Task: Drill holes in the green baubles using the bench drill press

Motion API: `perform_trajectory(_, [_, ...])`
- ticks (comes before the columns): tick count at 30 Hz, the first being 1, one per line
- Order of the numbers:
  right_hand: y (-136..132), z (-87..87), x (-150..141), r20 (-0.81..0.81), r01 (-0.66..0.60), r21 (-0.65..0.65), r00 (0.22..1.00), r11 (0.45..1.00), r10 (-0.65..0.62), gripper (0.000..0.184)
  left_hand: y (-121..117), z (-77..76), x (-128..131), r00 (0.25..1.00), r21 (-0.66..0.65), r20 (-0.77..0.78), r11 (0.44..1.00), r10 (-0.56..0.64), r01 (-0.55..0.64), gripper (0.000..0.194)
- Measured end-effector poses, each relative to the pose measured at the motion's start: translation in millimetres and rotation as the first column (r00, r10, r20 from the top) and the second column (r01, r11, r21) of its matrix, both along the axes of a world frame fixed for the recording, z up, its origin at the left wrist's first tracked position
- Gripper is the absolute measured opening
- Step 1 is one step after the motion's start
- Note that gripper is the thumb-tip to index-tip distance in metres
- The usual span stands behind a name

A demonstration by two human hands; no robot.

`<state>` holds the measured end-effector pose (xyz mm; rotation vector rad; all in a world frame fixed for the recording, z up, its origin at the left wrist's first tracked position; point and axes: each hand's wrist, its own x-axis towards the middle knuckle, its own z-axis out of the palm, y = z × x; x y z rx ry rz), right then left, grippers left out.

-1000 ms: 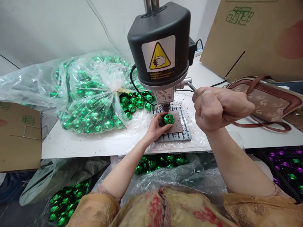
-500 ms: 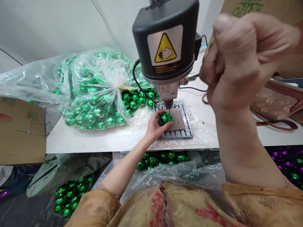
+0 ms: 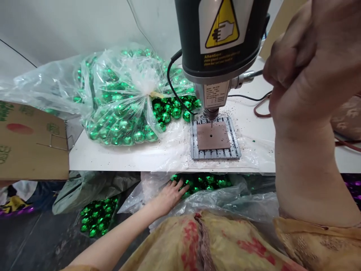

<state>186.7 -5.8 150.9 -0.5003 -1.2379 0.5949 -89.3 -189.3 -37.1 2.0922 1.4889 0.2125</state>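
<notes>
Background: pale grey wall (image 3: 107, 22) behind a flat white table (image 3: 113, 160).
Machine: black-and-silver drill press (image 3: 220, 67) with a white sticker (image 3: 222, 26) bearing a yellow triangle and a hand symbol; it stands over the table.
Drill bit: thin metal bit (image 3: 212, 123) pointing down, its tip above or near the board.
Board: flat, brown, rectangular board (image 3: 218, 141) with a small dark hole, lying on a grey slotted metal plate (image 3: 217, 154); dark shavings are scattered around them.
Lever: thin metal rod (image 3: 257, 73) at the side of the drill press, its outer end hidden by the right hand (image 3: 304, 64).
Right hand: raised, fingers curled shut around the metal rod.
Left hand: the left hand (image 3: 169, 195) is open, fingers spread, fingertips on shiny green faceted balls (image 3: 210, 180) just below the table edge; none is seen enclosed in it.
Plastic: crumpled clear sheeting (image 3: 225, 203) around those balls.
Tied bag: large clear plastic bag (image 3: 121, 105) full of green balls, on the table, gathered with a yellow tie (image 3: 156, 95); loose green balls (image 3: 176, 112) lie just beside it.
Left side: brown cardboard box (image 3: 31, 150) with a red circle and green print; below, more green faceted balls (image 3: 98, 216) near the dark floor (image 3: 42, 241).
Right side: reddish-brown strap (image 3: 261, 114) on the table.
</notes>
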Motion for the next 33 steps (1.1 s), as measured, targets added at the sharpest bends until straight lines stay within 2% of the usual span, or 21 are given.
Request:
perform_trajectory(1, [3,1.6,0,-0.013,0.017,0.015,1.0,1.0,-0.016,0.046,-1,0.4,0,0.999,0.0,-0.033,0.999,-0.032,0.032,0.055])
perform_trajectory(3, [12,5.3,1,-0.05,0.055,0.063,0.997,0.997,-0.052,0.045,5,14.5,3,0.985,-0.014,-0.108,0.991,-0.136,0.135,0.052])
perform_trajectory(5, [22,8.7,4,-0.104,0.096,0.135,0.991,0.986,-0.082,0.045,24,41.9,8,0.975,-0.036,-0.074,0.978,-0.21,0.208,0.033])
perform_trajectory(7, [29,11.3,5,-0.165,0.126,0.205,0.982,0.971,-0.092,0.045,57,72.0,14,0.967,-0.046,0.007,0.966,-0.255,0.255,0.016])
perform_trajectory(8, [30,12.5,5,-0.183,0.128,0.221,0.979,0.967,-0.088,0.045,79,84.2,17,0.973,-0.003,0.049,0.974,-0.226,0.226,0.016])
perform_trajectory(9, [29,13.6,4,-0.202,0.137,0.224,0.975,0.965,-0.091,0.044,104,92.8,20,0.984,0.078,0.091,0.987,-0.151,0.144,0.016])
perform_trajectory(10, [27,14.8,3,-0.212,0.148,0.208,0.972,0.967,-0.104,0.043,130,97.2,22,0.989,0.214,0.134,0.976,-0.055,0.026,0.016])
perform_trajectory(12, [21,17.6,0,-0.205,0.185,0.171,0.967,0.968,-0.149,0.041,186,93.2,27,0.977,0.435,0.196,0.886,0.083,-0.162,0.022])
perform_trajectory(13, [18,19.0,-2,-0.192,0.207,0.163,0.966,0.965,-0.175,0.041,212,86.2,29,0.974,0.472,0.204,0.861,0.103,-0.19,0.028])
perform_trajectory(16, [12,22.6,-5,-0.156,0.23,0.207,0.967,0.951,-0.2,0.044,269,58.1,36,0.977,0.443,0.204,0.883,0.07,-0.155,0.043])
perform_trajectory(18, [10,23.7,-6,-0.143,0.23,0.223,0.969,0.947,-0.202,0.046,286,42.7,39,0.97,0.41,0.238,0.901,0.044,-0.142,0.047])
perform_trajectory(21, [9,23.5,-5,-0.12,0.231,0.217,0.971,0.948,-0.209,0.047,280,32.1,39,0.933,0.363,0.342,0.899,0.115,-0.244,0.044])
perform_trajectory(23, [8,23.1,-4,-0.109,0.222,0.212,0.973,0.952,-0.202,0.047,263,31.8,36,0.859,0.251,0.472,0.904,0.199,-0.347,0.039])
perform_trajectory(24, [8,23.1,-4,-0.106,0.216,0.201,0.974,0.955,-0.198,0.047,253,33.1,34,0.794,0.158,0.557,0.908,0.243,-0.388,0.037])
perform_trajectory(26, [7,23.3,-4,-0.117,0.214,0.203,0.974,0.956,-0.193,0.047,232,37.4,33,0.614,-0.06,0.718,0.908,0.328,-0.415,0.039])
perform_trajectory(28, [7,23.3,-4,-0.14,0.216,0.22,0.972,0.951,-0.188,0.046,213,43.3,35,0.447,-0.226,0.807,0.901,0.386,-0.37,0.046])
perform_trajectory(29, [8,23.2,-5,-0.152,0.215,0.232,0.971,0.949,-0.183,0.046,204,46.2,38,0.4,-0.271,0.827,0.903,0.396,-0.334,0.05])
perform_trajectory(31, [10,22.5,-6,-0.162,0.207,0.25,0.972,0.946,-0.17,0.047,191,51.0,44,0.38,-0.304,0.841,0.918,0.385,-0.255,0.059])
perform_trajectory(33, [14,21.8,-8,-0.185,0.212,0.278,0.969,0.937,-0.165,0.047,184,52.9,52,0.407,-0.308,0.837,0.929,0.366,-0.204,0.064])
